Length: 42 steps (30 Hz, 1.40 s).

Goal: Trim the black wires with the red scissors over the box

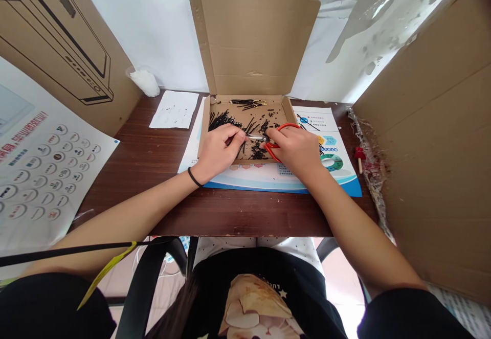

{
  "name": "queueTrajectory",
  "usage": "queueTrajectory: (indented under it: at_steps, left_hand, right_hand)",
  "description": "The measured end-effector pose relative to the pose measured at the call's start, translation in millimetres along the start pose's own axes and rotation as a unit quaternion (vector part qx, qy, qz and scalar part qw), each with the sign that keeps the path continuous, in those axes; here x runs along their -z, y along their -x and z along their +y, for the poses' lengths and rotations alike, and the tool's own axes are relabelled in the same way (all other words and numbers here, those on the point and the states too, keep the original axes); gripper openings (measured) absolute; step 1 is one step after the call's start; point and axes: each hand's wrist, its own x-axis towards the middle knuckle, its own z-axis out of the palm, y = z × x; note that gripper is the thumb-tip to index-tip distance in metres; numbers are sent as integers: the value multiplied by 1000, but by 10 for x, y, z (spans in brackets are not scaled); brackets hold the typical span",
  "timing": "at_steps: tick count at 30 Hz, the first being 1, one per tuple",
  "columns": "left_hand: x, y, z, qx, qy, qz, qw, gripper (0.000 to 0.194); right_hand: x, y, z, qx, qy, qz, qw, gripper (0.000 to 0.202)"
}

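over the open cardboard box (251, 163) on the dark wooden table (230, 216), your two hands meet near the middle. your right hand (297, 144) is curled round the red handles of the scissors (273, 155), whose blades point left, towards your other hand. your left hand (220, 147) has its thumb and forefinger drawn together just by the blade tips; you cannot tell from here whether a thin piece sits between them, as it is too small to see. under and around the blades, short black clippings (259, 151) lie scattered on the box floor. a thick pile of black strips (224, 120) rests to the left, beyond your left hand, and a smaller bundle (249, 103) lies along the back wall. the lid (255, 37) stands raised behind. beneath the box is a printed sheet (333, 180), with a white paper (175, 110) to its left.
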Motion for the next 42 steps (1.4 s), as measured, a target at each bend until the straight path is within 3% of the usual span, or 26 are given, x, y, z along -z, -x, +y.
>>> queueTrajectory:
  at_steps: [15,26,29,42]
  left_hand:
    - [-2,16,-8,1,65,-12,998,30]
    - [-10,23,-2,58,110,-30,992,31]
    - [-9,27,3,56,102,-25,993,31]
    - [-12,22,-4,33,98,-26,994,31]
  right_hand:
    - [-1,6,15,37,20,56,998,40]
    - [-2,-7,-2,27,14,24,999,45]
    - [4,-11,-7,14,5,1,1000,47]
    - [45,-27,-6,32,29,13,999,30]
